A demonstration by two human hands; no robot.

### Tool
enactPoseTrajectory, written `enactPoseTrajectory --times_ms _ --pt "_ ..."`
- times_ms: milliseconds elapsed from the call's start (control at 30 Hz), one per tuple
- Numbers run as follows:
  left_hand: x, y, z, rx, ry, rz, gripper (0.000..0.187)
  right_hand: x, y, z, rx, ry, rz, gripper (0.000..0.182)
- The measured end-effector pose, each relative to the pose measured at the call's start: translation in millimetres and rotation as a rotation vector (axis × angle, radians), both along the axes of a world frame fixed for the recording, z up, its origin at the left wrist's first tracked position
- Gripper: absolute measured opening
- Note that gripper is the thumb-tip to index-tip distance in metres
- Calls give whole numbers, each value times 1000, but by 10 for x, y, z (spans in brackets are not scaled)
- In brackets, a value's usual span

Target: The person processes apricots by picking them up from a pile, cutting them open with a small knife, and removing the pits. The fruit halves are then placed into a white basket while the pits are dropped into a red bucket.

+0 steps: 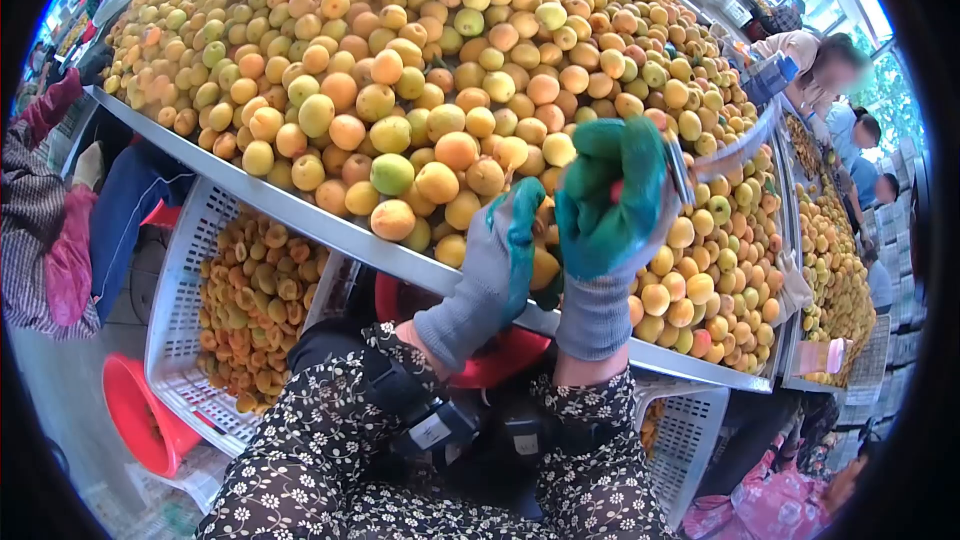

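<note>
Both hands wear grey knit gloves with green coated palms, at the near edge of a metal-rimmed table (240, 172) heaped with yellow-orange apricots (340, 90). My left hand (490, 265) is closed, thumb and fingers bent around an apricot (545, 265) that shows partly between the hands. Just right of it, my right hand (612, 215) is raised palm inward with its fingers curled in. A small reddish bit shows inside those fingers; I cannot tell what it is. A narrow metallic strip (682, 170) stands beside the right hand's outer side.
Below the table's edge at left is a white slotted crate (180, 315) with halved apricots (262, 300). A red bucket (150, 415) stands on the floor. A red container (500, 360) sits under my wrists, another white crate (690, 440) at right. Other people (825, 70) are around the tables.
</note>
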State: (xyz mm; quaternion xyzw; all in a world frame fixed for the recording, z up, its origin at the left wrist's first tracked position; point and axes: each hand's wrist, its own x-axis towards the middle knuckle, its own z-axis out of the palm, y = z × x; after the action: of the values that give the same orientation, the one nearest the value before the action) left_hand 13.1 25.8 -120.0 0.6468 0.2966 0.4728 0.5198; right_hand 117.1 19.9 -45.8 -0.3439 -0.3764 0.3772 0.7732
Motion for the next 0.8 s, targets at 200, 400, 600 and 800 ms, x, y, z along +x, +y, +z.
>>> enactPoseTrajectory --times_ms 200,400,600,800 --pt "-85 80 70 433 -28 -17 30 269 181 -151 277 245 567 36" --pt "-164 49 82 240 -37 -145 55 184 160 -186 384 276 458 37" --pt "-206 119 -7 107 -119 -264 62 159 157 -163 387 254 487 32" --pt "-250 118 -5 389 -73 -105 65 66 134 -82 359 278 440 40"
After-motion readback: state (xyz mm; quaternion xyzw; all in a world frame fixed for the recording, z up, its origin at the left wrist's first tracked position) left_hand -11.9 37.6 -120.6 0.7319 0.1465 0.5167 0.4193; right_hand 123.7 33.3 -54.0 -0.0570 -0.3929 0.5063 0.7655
